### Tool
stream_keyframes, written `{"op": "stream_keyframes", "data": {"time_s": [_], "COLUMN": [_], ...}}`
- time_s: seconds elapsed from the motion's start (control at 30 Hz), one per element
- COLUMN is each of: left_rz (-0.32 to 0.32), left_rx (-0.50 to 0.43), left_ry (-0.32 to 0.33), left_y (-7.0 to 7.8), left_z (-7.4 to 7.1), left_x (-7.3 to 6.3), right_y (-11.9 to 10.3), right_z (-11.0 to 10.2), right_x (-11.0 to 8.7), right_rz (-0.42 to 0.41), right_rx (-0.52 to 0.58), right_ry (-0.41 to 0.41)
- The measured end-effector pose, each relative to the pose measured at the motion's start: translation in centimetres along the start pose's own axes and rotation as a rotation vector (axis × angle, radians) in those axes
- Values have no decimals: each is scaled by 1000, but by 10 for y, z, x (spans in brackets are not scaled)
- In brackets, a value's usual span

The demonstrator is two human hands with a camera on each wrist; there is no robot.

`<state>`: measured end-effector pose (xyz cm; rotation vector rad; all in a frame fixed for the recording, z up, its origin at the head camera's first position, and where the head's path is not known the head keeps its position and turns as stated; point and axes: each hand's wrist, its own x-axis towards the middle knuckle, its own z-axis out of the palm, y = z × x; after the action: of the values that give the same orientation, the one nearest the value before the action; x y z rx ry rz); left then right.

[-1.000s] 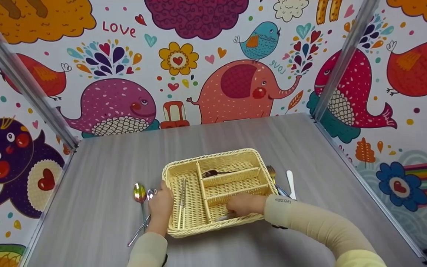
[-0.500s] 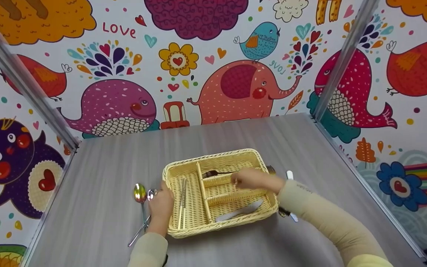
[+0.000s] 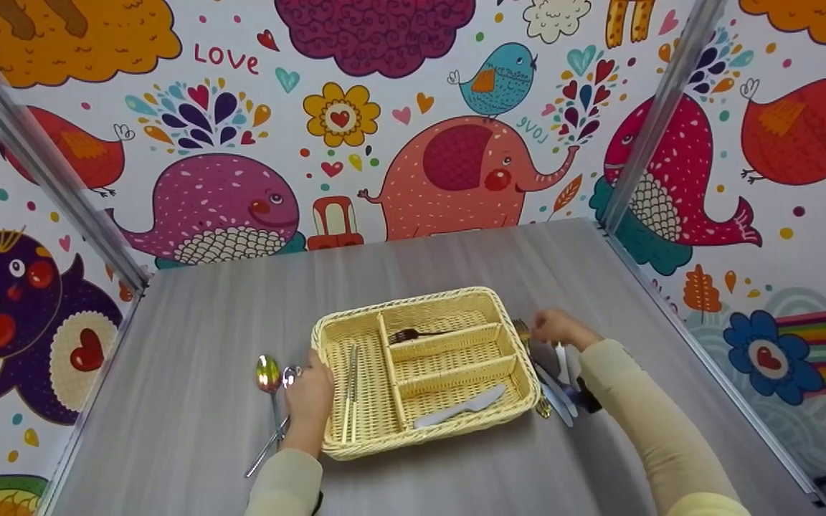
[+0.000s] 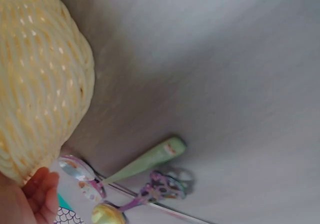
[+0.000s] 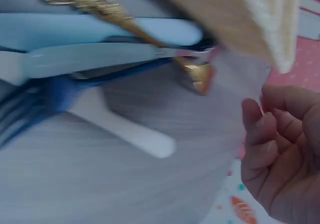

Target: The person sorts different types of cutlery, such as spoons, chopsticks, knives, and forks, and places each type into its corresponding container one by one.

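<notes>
A pale wicker cutlery basket point(image 3: 355, 312) with several compartments sits on the table. My left hand point(image 3: 309, 390) holds its left rim; in the left wrist view the fingers point(image 4: 42, 194) bend against the woven wall. The long left compartment contains metal chopsticks point(image 3: 352, 390). A dark fork point(image 3: 413, 335) lies in the far compartment and a grey knife point(image 3: 463, 407) in the near one. My right hand point(image 3: 562, 328) hovers beside a gold fork point(image 3: 521, 330), right of the basket. In the right wrist view its fingers point(image 5: 262, 151) are loosely bent, with nothing between them.
Spoons point(image 3: 267, 373) lie left of the basket, some handles hidden by the left arm. Right of it are light-blue handles point(image 3: 558, 401), a white handle point(image 5: 145, 139) and a blue fork point(image 5: 55, 96), overlapping. Printed wall panels point(image 3: 355, 172) enclose the table point(image 3: 219, 308).
My right hand has left the near compartment, passed over the middle dividers and moved right, outside the basket. The grey knife now lies uncovered. My left hand stays at the rim.
</notes>
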<state>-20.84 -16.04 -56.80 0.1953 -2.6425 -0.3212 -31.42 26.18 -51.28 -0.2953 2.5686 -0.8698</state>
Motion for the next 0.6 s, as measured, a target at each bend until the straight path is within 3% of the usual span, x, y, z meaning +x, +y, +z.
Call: {"op": "stream_keyframes", "data": {"time_s": [0.1, 0.2, 0.4, 0.6], "left_rz": [12, 7, -8, 14], "left_rx": [13, 9, 1, 15], "left_ry": [10, 5, 9, 106], "left_y": [0, 0, 0, -1], "left_z": [0, 0, 0, 3], "left_x": [0, -1, 0, -1], "right_y": [9, 16, 19, 16], "right_z": [12, 22, 29, 31], "right_x": [-6, -7, -5, -3], "right_rz": [102, 141, 139, 149], "right_rx": [-16, -23, -10, -34], "right_ry": [-107, -169, -192, -160]}}
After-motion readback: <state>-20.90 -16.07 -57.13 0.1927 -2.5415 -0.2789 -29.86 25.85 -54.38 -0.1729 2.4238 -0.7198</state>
